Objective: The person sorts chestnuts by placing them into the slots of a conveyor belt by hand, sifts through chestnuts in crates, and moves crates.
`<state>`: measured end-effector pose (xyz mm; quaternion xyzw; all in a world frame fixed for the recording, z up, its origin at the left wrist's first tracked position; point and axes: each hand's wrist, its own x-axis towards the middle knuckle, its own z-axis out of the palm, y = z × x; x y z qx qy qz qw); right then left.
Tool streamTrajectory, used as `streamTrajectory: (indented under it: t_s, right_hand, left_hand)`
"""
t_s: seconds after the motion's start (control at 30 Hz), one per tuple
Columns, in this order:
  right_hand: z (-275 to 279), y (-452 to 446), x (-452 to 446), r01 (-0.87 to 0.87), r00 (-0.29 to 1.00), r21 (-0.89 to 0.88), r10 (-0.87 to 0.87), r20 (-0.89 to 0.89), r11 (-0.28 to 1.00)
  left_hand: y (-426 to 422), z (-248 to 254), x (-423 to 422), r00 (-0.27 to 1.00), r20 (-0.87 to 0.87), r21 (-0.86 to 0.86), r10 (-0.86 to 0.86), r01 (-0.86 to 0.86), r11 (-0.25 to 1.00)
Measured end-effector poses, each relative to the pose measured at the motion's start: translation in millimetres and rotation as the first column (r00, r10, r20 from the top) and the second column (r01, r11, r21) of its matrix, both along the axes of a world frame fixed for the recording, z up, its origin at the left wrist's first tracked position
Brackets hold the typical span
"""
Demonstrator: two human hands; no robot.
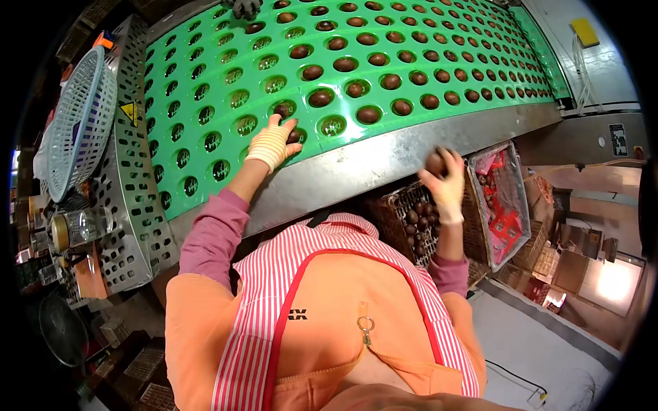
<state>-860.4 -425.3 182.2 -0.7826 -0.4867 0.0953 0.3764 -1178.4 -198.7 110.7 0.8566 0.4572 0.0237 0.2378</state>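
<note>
My left hand (269, 145), in a cream fingerless glove, reaches over the near edge of the green conveyor belt (195, 147). Its thumb and index finger close around a dark passion fruit (295, 135) at a cup in the front row. Another passion fruit (283, 109) sits just beyond its fingertips. On the right, my gloved right hand (445, 181) grips a passion fruit (435, 163) above a brown basket (391, 205) of passion fruit; this hand is slightly blurred.
A grey gloved hand of another person (245, 8) shows at the far edge. The metal rail (356, 168) borders the belt. A lined crate (510, 246) stands right of the basket. A pale blue basket (82, 116) and a jar (82, 227) are at left.
</note>
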Motion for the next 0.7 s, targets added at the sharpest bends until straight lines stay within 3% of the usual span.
streamTrajectory:
  t_s: [0.03, 0.1, 0.13, 0.17, 0.23, 0.27, 0.37, 0.43, 0.47, 0.5, 0.57, 0.7]
  right_hand:
    - [13.0, 31.6, -25.3, -0.107, 0.985, -0.041, 0.112, 0.131, 0.993]
    - [18.9, 87.0, -71.0, -0.281, 0.945, -0.031, 0.282, 0.166, 0.959]
    - [8.4, 112.1, -83.8, -0.33, 0.916, -0.121, 0.349, 0.199, 0.936]
    - [-6.1, 134.1, -91.9, -0.374, 0.881, -0.209, 0.416, 0.226, 0.904]
    - [-32.0, 165.9, -101.3, -0.333, 0.841, -0.549, 0.504, 0.195, 0.767]
    - [-40.7, 173.5, -99.3, -0.301, 0.843, -0.624, 0.507, 0.18, 0.721]
    - [-30.3, 193.8, -102.2, -0.267, 0.815, -0.57, 0.498, 0.296, 0.777]
    - [-19.4, 224.1, -125.3, -0.266, 0.803, -0.492, 0.473, 0.362, 0.829]
    - [-15.9, 242.1, -140.2, -0.323, 0.79, -0.454, 0.5, 0.354, 0.83]
    - [-17.8, 260.4, -153.4, -0.377, 0.777, -0.413, 0.526, 0.347, 0.829]
    - [-40.0, 297.5, -169.3, -0.454, 0.661, -0.473, 0.641, 0.389, 0.755]
    - [-47.8, 334.1, -180.3, -0.48, 0.566, -0.624, 0.762, 0.317, 0.616]
  left_hand:
    - [4.3, -10.5, -6.6, 0.989, 0.144, 0.01, 0.019, -0.021, 1.0]
    - [11.7, -35.6, -22.3, 0.894, 0.441, 0.085, 0.076, -0.126, 0.988]
    - [14.6, -22.6, -30.7, 0.761, 0.51, -0.386, 0.402, -0.216, 0.897]
    - [19.1, -8.6, -39.9, 0.589, 0.407, -0.773, 0.698, -0.185, 0.607]
    - [31.6, -30.1, -64.3, 0.209, 0.479, -0.869, 0.853, -0.026, 0.495]
    - [36.8, -39.9, -81.7, 0.124, 0.528, -0.849, 0.84, 0.073, 0.523]
    - [34.4, -37.6, -102.3, -0.111, 0.568, -0.755, 0.815, 0.323, 0.57]
    - [35.8, -42.0, -104.6, -0.215, 0.529, -0.68, 0.821, 0.471, 0.562]
    - [38.7, -52.1, -108.5, -0.258, 0.546, -0.527, 0.797, 0.634, 0.566]
    - [31.6, -16.8, -107.7, -0.14, 0.469, -0.688, 0.872, 0.562, 0.46]
    - [32.1, -14.2, -114.1, -0.115, 0.455, -0.644, 0.883, 0.643, 0.415]
    - [39.8, -14.9, -125.6, -0.141, 0.491, -0.634, 0.86, 0.619, 0.463]
